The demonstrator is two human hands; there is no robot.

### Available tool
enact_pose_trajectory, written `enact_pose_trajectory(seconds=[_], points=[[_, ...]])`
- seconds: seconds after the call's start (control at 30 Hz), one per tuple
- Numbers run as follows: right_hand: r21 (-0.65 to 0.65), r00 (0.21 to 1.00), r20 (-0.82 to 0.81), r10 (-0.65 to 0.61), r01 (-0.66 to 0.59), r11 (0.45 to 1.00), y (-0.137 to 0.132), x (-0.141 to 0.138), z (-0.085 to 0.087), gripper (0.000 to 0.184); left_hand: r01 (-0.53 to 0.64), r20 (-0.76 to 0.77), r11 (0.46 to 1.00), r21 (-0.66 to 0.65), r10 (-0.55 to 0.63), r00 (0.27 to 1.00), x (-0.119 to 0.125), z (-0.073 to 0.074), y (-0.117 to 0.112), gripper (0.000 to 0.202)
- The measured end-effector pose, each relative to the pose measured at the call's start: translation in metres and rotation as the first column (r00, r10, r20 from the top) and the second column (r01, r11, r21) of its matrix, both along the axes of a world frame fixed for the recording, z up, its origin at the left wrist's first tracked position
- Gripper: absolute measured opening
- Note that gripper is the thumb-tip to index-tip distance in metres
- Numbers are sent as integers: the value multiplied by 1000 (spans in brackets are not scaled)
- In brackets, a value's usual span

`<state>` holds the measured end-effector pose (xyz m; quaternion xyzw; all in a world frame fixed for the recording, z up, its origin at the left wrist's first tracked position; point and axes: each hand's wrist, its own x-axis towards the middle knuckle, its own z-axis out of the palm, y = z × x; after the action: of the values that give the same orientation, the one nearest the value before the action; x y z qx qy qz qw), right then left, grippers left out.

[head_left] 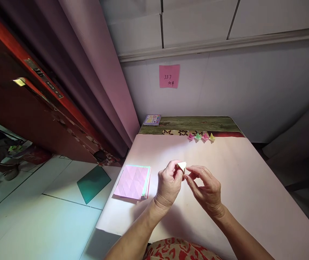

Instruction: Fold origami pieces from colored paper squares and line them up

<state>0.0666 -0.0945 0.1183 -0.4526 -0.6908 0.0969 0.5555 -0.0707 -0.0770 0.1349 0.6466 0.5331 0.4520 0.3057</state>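
Note:
Both hands meet above the middle of the pale pink table (252,187). My left hand (168,184) pinches a small folded piece of pale yellow paper (182,166) between thumb and fingers. My right hand (207,187) grips the same paper from the right with its fingertips. A stack of square coloured paper sheets (133,181), pink on top, lies to the left of my left hand.
Several small folded paper shapes (201,137), pink, green and yellow, stand in a row at the far edge. A paper pack (152,119) lies on the wooden surface behind. A pink note (169,76) hangs on the wall. A green sheet (93,183) lies on the floor.

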Motion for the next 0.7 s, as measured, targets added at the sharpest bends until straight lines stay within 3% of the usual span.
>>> enact_pose_trajectory(seconds=[0.13,0.23,0.37,0.47,0.57,0.7], points=[[19,999,35,33,-34,999,-1,1,0,30,-5,-64,997,71,9,998,0,-3,-1,22],[-38,998,-42,41,-42,998,-2,0,2,25,-23,-130,978,207,51,990,-1,-4,-1,19],[-196,972,-223,71,-116,974,-2,-1,2,19,60,-304,881,470,98,947,-1,-3,-4,27],[-220,955,-284,80,-146,964,-1,-1,2,17,111,-364,833,543,114,924,-1,-2,-6,33],[-167,975,-221,40,-78,983,-1,1,2,15,122,-373,840,528,100,923,0,-2,-7,31],[82,994,45,-97,94,992,-1,7,0,19,102,-249,890,445,14,969,2,-1,-7,27]])
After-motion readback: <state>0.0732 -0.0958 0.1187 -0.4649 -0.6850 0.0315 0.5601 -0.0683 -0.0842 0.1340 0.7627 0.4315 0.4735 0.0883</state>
